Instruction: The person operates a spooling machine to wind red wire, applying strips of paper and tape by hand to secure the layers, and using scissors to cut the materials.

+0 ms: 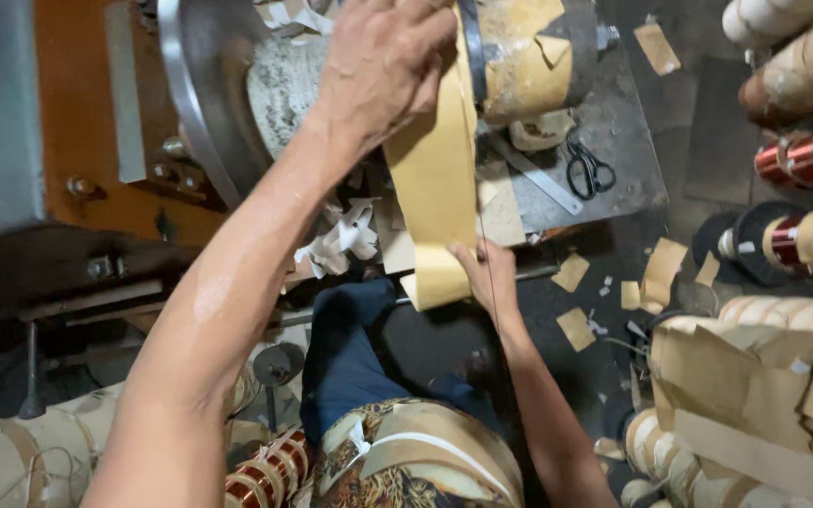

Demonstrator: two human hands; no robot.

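Paper strip: we see a long tan paper strip (pixel 437 179) hanging from the paper-wrapped coil (pixel 529 56) on the machine down to the front edge of the metal table (pixel 613 141).
Left hand: our left hand (pixel 383 61) is raised at the top of the strip, fingers curled together and pressing it against the coil.
Right hand: our right hand (pixel 486 277) is at the strip's lower end, fingers closed on its edge, just past the table's front edge.
On the table: black scissors (pixel 590 169) lie near the right edge, a metal ruler (pixel 538 179) just beside them, apart from the strip.
In the way: our left forearm crosses over the big metal disc (pixel 204 85) and hides part of it; white paper scraps (pixel 341 240) sit beneath it.
Floor: tan paper offcuts (pixel 576 327) lie scattered right of our right hand.
Right side: copper wire spools (pixel 806 155) and paper-wrapped rolls (pixel 773 376) stand well apart from both hands.
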